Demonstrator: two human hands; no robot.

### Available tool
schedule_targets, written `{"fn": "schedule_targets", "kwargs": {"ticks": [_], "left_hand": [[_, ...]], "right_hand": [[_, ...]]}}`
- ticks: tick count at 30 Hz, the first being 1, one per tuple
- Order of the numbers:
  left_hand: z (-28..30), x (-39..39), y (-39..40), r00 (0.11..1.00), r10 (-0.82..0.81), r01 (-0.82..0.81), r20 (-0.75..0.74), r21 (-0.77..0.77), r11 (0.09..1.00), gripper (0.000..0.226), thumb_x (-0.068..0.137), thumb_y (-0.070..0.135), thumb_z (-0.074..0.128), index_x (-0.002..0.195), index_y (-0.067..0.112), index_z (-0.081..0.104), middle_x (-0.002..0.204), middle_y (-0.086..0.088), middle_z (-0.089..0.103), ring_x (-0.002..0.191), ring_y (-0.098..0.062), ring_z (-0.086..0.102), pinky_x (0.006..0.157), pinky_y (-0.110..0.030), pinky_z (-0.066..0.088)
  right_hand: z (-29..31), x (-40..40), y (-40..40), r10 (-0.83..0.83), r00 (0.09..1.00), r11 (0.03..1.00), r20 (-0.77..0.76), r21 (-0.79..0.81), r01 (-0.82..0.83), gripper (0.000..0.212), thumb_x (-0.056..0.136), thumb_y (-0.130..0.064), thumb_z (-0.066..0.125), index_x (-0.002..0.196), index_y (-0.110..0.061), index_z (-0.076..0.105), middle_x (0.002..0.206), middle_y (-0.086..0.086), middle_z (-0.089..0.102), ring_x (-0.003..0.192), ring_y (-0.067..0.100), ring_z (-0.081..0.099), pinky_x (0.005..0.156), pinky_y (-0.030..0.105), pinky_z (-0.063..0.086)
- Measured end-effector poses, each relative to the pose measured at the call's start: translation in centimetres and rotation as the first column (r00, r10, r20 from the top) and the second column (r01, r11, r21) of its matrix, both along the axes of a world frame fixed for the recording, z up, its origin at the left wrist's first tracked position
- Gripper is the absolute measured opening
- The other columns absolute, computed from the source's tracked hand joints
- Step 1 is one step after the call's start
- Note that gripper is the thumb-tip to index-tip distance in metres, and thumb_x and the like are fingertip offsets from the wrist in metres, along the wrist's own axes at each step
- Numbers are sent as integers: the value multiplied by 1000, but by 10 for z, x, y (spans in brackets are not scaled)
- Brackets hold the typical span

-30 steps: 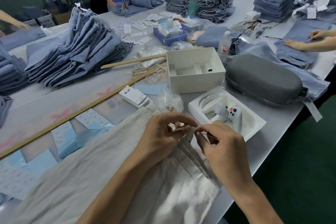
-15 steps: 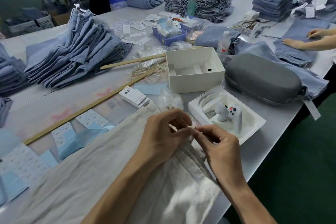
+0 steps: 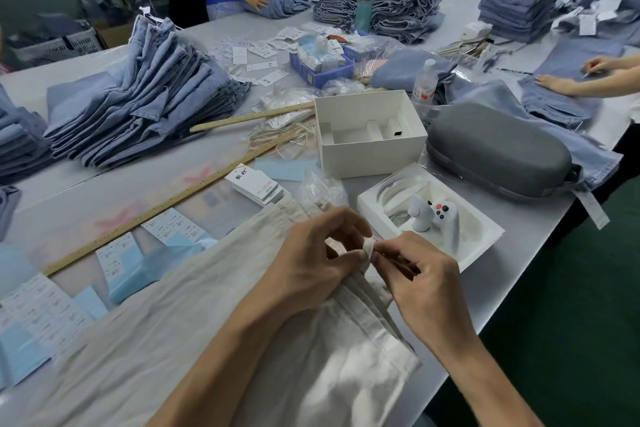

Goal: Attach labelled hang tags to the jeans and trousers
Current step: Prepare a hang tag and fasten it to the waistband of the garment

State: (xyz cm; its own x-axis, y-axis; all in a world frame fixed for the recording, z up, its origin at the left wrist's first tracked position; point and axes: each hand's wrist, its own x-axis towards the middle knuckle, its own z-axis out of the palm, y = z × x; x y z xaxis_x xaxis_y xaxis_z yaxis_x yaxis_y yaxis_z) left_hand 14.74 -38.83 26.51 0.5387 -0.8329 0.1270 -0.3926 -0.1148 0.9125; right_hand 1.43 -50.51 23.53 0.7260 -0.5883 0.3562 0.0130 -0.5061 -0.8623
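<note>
On table, hands (image 3: 370, 253) pinching trousers (image 3: 214, 305) waistband

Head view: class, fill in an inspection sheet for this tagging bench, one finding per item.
Surface: grey table, edge at the right.
Job's things: cream trousers spread flat; stack of hang tags beyond them.
Clutter: wooden ruler, open white box, grey case, white controller in its tray.
Grippers: left hand and right hand both pinch the trousers' waist fabric.
Cables: nothing seen.
Surroundings: folded jeans stacks; other workers' hands.
</note>
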Motion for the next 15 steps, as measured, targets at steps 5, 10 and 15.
{"fn": "schedule_targets", "kwargs": {"ticks": [5,10,15], "left_hand": [[-1,0,-1,999,10,-10,31,4,1000,26,85,-1,74,95,22,68,86,7,70,81,-9,67,65,-24,52],[-2,-1,-1,997,76,-76,-10,-54,996,24,82,-3,78,81,19,67,75,11,65,67,-6,60,58,-28,49],[2,1,4,957,115,-181,-266,-237,954,24,82,-1,81,84,13,61,87,-11,70,76,-15,64,63,-28,51]], "right_hand": [[-8,1,6,-85,996,987,24,-133,87,3,87,-18,74,90,-16,75,82,-15,64,77,7,67,68,19,54],[-8,4,5,-50,999,998,13,29,50,11,85,-8,78,89,-18,76,82,-13,69,77,6,69,70,10,49],[2,1,-8,-6,999,985,35,-175,11,14,86,-12,77,99,-14,75,86,-13,66,80,9,66,75,13,50]]}}
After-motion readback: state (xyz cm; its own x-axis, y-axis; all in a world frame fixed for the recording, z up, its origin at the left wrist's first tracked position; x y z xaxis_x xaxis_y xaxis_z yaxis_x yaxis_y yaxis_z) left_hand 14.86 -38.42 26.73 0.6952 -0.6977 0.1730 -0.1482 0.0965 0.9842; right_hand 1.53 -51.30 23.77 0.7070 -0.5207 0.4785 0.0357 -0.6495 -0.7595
